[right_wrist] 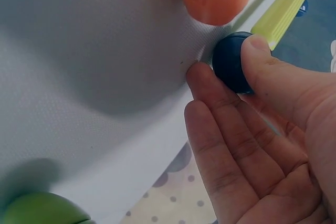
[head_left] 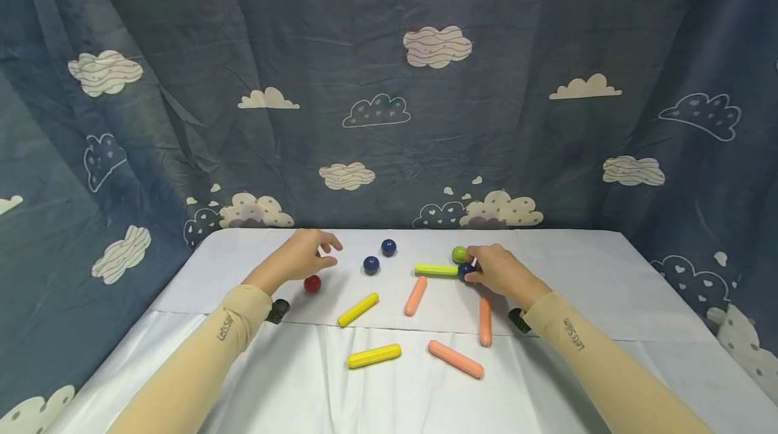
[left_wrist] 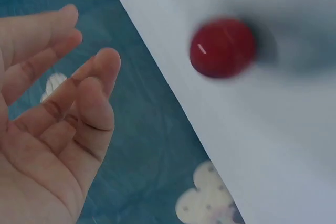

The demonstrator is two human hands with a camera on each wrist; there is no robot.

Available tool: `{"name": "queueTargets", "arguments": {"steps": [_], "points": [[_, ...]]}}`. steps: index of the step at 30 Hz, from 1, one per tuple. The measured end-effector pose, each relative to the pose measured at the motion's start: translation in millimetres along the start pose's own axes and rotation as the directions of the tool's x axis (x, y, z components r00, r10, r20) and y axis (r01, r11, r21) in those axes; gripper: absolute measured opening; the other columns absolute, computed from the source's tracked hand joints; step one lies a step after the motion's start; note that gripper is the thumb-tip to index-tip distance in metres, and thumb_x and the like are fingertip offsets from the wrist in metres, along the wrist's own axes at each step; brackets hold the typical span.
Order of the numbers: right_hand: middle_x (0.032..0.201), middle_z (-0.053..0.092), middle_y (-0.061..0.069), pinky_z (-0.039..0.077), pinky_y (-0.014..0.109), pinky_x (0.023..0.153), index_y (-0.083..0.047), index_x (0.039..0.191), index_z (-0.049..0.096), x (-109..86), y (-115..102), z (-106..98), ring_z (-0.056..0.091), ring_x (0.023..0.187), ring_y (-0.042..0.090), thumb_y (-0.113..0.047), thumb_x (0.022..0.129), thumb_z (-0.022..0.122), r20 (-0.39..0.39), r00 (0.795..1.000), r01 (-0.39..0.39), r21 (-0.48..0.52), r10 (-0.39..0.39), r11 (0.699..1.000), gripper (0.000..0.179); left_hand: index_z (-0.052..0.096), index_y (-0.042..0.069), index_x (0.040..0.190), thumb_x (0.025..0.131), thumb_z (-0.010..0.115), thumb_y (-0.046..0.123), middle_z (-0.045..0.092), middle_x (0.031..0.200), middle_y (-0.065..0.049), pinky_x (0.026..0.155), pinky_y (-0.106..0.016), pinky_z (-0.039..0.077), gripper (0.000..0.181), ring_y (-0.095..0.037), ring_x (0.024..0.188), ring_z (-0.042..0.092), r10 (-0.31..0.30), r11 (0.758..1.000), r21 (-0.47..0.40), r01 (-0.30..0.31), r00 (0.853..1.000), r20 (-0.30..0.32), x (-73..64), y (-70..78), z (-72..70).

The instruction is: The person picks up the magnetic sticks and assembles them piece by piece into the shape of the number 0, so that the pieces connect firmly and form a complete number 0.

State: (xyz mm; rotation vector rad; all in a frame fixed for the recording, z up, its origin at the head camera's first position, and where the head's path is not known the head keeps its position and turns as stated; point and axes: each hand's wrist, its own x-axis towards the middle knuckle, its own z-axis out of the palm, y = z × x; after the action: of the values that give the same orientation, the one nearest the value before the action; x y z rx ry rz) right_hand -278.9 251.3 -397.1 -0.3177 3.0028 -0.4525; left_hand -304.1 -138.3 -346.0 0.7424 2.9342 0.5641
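My right hand [head_left: 500, 272] pinches a dark blue ball [right_wrist: 231, 62] between thumb and fingers, low over the white table. Close by it are a green ball [head_left: 458, 254] and the end of a lime-green ridged stick [head_left: 435, 270]. My left hand [head_left: 299, 255] hovers with relaxed, parted fingers and nothing in them. Below it on the cloth sits a red ball [head_left: 313, 284], which the left wrist view shows apart from the fingers [left_wrist: 97, 103]. Two more blue balls, one nearer [head_left: 371, 264] and one farther back [head_left: 388, 247], lie to the right of the left hand.
Two yellow sticks [head_left: 358, 310] lie left of centre on the white table [head_left: 292, 366]. Three orange sticks [head_left: 456, 359] are spread at centre and right, one of them [head_left: 485, 321] just in front of the right hand. A dark cloud-patterned curtain [head_left: 365, 144] hangs behind the table.
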Motion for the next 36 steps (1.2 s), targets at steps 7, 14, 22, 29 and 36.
{"name": "queueTargets", "arguments": {"steps": [7,14,22,29,36], "points": [[0.091,0.073,0.006,0.055,0.036,0.075,-0.004,0.114,0.07,0.3,1.9,1.0,0.063,0.077,0.016,-0.016,0.096,0.082,-0.008,1.0,0.006,-0.006,-0.006,1.0,0.025,0.077,0.01,0.126,0.096,0.082,0.019,0.076,0.118,-0.018,0.09,-0.045,0.061,0.032,-0.022,0.093,0.072,-0.044,0.999,-0.006,0.045,0.998,0.042,-20.5,-24.0,-5.8],[0.091,0.073,0.005,0.054,0.035,0.073,-0.005,0.113,0.07,-0.8,1.0,3.1,0.061,0.075,0.015,-0.016,0.096,0.082,-0.021,1.0,-0.001,-0.01,0.001,1.0,0.024,0.075,0.009,0.13,0.093,0.085,0.022,0.074,0.118,-0.017,0.078,-0.036,0.057,0.04,-0.017,0.086,0.068,-0.057,0.997,-0.039,0.061,0.994,0.097,-41.0,-39.3,3.2],[0.091,0.072,0.005,0.053,0.035,0.072,-0.006,0.113,0.07,-1.7,2.4,2.7,0.061,0.076,0.016,-0.016,0.096,0.082,-0.02,1.0,-0.007,0.004,0.007,1.0,0.023,0.075,0.016,0.13,0.09,0.088,0.024,0.074,0.113,-0.011,0.087,-0.046,0.057,0.042,-0.026,0.101,0.066,-0.083,0.996,-0.03,0.085,0.994,0.076,-53.2,-50.6,14.4],[0.091,0.072,0.005,0.053,0.034,0.073,-0.006,0.113,0.07,-1.7,1.7,3.2,0.061,0.076,0.016,-0.016,0.096,0.082,-0.022,1.0,-0.017,0.013,0.017,1.0,0.024,0.077,0.016,0.126,0.09,0.087,0.021,0.076,0.11,-0.01,0.081,-0.04,0.056,0.037,-0.025,0.099,0.068,-0.08,0.996,-0.04,0.081,0.996,0.029,-53.1,-52.8,19.2],[0.091,0.072,0.006,0.054,0.035,0.073,-0.004,0.115,0.07,-4.1,-0.9,2.3,0.061,0.076,0.017,-0.015,0.096,0.082,-0.025,1.0,-0.012,0.014,0.013,1.0,0.025,0.076,0.014,0.124,0.091,0.087,0.016,0.077,0.106,-0.008,0.071,-0.031,0.054,0.034,-0.017,0.085,0.067,-0.134,0.984,-0.117,0.134,0.991,0.008,-45.4,-50.6,26.3]]}}
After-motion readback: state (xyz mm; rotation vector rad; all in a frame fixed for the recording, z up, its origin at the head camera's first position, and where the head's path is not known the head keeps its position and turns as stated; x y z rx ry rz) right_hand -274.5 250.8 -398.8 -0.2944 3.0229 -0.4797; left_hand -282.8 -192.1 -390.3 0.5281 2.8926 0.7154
